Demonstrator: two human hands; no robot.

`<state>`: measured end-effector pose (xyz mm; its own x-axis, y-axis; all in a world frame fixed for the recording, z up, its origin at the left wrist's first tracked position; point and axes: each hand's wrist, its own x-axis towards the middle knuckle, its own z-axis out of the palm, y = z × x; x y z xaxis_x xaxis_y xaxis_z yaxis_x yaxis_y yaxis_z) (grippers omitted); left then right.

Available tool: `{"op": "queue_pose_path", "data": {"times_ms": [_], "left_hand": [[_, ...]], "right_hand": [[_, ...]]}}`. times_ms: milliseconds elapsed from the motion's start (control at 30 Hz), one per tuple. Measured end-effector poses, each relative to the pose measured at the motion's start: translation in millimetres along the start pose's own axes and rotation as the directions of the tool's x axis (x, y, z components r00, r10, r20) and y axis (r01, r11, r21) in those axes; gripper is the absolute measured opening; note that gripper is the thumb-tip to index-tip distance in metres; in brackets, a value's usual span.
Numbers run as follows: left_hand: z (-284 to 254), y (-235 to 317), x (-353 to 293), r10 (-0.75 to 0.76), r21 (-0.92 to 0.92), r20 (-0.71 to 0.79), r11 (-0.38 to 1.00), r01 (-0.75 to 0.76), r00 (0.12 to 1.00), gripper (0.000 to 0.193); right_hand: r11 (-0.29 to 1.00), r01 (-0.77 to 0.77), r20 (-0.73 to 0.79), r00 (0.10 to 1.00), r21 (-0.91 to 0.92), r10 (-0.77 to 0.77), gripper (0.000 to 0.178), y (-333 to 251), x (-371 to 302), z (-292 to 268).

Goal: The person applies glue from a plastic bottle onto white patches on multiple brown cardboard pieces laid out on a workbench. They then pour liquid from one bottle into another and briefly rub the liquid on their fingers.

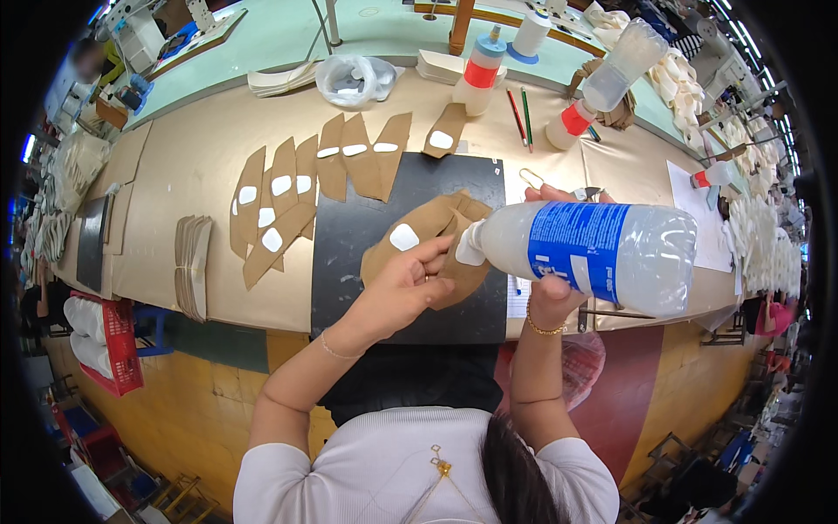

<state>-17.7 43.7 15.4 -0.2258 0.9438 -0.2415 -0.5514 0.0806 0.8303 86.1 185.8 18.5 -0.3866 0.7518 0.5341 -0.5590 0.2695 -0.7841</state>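
Note:
My right hand (556,293) is wrapped around a clear plastic bottle (663,260) with a blue label, tipped sideways. Its narrow mouth meets a white patch (470,248) on a brown cut piece (463,281). That piece is pinched along its left side by my left hand (403,281), thumb and fingers closed on it. Beneath lies another brown piece (380,253) with a white oval patch, on a black board (349,301). Farther left, several similar brown pieces (281,188) with white patches lie overlapping in a row.
Bottles with red bands (479,77) (572,122) stand at the back, near coloured pencils (526,118) and a bag-lined bowl (349,80). A bundled stack of brown pieces (190,266) rests at left. A red crate (122,345) stands below the table's left edge. White paper (698,214) lies right.

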Motion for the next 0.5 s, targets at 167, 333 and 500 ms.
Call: {"op": "queue_pose_path", "data": {"times_ms": [167,333,500], "left_hand": [[-6,-7,2,0.031,-0.061,-0.06,0.998,-0.035,0.998,0.056],[-11,-11,5,0.052,-0.169,-0.058,0.984,-0.061,0.997,0.057],[-38,12,13,0.03,-0.387,-0.04,0.921,-0.043,0.999,0.054]], "right_hand": [[0.999,-0.05,-0.078,0.996,0.004,0.05,0.111,-2,-2,-10],[0.989,-0.143,0.019,0.99,0.031,0.142,0.106,-2,-15,-14],[0.77,-0.47,0.175,0.881,0.431,0.44,0.095,2,-18,-34]]}}
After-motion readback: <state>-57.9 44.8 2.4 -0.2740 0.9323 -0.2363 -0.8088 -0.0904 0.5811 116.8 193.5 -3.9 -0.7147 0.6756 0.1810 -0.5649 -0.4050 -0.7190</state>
